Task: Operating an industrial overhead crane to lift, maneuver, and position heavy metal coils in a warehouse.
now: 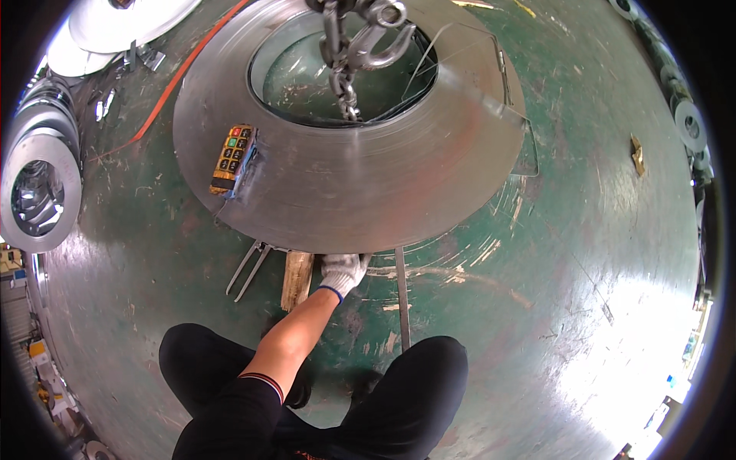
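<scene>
- Green floor (567, 253), scuffed; steel coil (345, 176) lying flat, chain hook (372, 61) over its hole.
- Left hand (345, 272) gloved, under coil's near rim beside 1 wooden block (297, 280); fingers hidden, openness and hold can't tell.
- Step, apparently: working beneath rim; next move calls for unpinched fingers.

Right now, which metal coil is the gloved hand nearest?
The big flat coil in the middle, with the yellow remote on top. The gloved hand is at its near edge; other coils are farther away.
</scene>
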The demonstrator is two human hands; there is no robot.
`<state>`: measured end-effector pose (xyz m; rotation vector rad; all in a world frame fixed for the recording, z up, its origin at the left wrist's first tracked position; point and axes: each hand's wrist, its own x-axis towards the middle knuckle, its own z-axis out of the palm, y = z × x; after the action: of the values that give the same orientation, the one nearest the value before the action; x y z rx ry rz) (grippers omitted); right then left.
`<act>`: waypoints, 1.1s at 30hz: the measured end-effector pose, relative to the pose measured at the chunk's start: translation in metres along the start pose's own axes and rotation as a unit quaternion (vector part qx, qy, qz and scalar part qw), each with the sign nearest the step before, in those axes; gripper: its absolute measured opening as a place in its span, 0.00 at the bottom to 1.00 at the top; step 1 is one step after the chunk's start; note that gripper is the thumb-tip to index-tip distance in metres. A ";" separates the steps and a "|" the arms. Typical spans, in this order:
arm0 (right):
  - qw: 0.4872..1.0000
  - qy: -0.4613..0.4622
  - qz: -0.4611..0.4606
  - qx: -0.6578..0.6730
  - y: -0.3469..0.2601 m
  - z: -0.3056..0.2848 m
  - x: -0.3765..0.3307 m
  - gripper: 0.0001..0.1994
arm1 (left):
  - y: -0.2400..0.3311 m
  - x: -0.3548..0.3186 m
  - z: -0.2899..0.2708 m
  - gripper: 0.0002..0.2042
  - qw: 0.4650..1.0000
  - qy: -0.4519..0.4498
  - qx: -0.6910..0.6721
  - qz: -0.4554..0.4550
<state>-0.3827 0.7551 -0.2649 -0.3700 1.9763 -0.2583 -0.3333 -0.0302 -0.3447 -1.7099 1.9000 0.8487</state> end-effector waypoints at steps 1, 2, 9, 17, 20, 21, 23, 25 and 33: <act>1.000 -0.019 -0.012 0.010 -0.021 0.010 0.011 0.17 | -0.028 0.020 0.003 0.33 0.998 0.045 -0.010 0.030; 0.997 -0.060 0.039 -0.018 -0.059 0.016 0.015 0.16 | -0.066 0.036 0.006 0.33 0.995 0.085 -0.013 0.054; 0.991 -0.020 0.129 0.019 -0.087 0.001 0.004 0.16 | -0.110 0.087 0.051 0.28 0.963 0.151 -0.079 0.209; 0.974 -0.059 0.032 -0.218 -0.105 -0.009 0.007 0.16 | -0.121 0.084 0.056 0.26 0.945 0.211 -0.066 0.243; 0.928 -0.014 -0.060 -0.368 -0.133 -0.004 -0.007 0.14 | -0.106 0.085 0.058 0.26 0.945 0.207 -0.083 0.241; 0.906 -0.002 -0.089 -0.414 -0.134 0.003 -0.015 0.14 | -0.104 0.086 0.058 0.26 0.945 0.203 -0.086 0.240; 0.958 -0.007 -0.023 -0.287 -0.140 -0.019 -0.017 0.14 | -0.100 0.086 0.060 0.26 0.947 0.195 -0.089 0.239; 0.989 -0.013 0.039 -0.143 -0.148 -0.026 -0.021 0.14 | -0.100 0.085 0.060 0.26 0.949 0.189 -0.081 0.240; 0.987 -0.008 0.135 -0.083 -0.177 -0.048 -0.010 0.16 | -0.033 0.010 -0.011 0.31 0.985 0.070 0.022 0.157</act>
<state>-0.3969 0.5955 -0.1757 -0.2051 2.0103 0.0838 -0.3016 -0.0463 -0.3486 -1.5018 2.3075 0.8082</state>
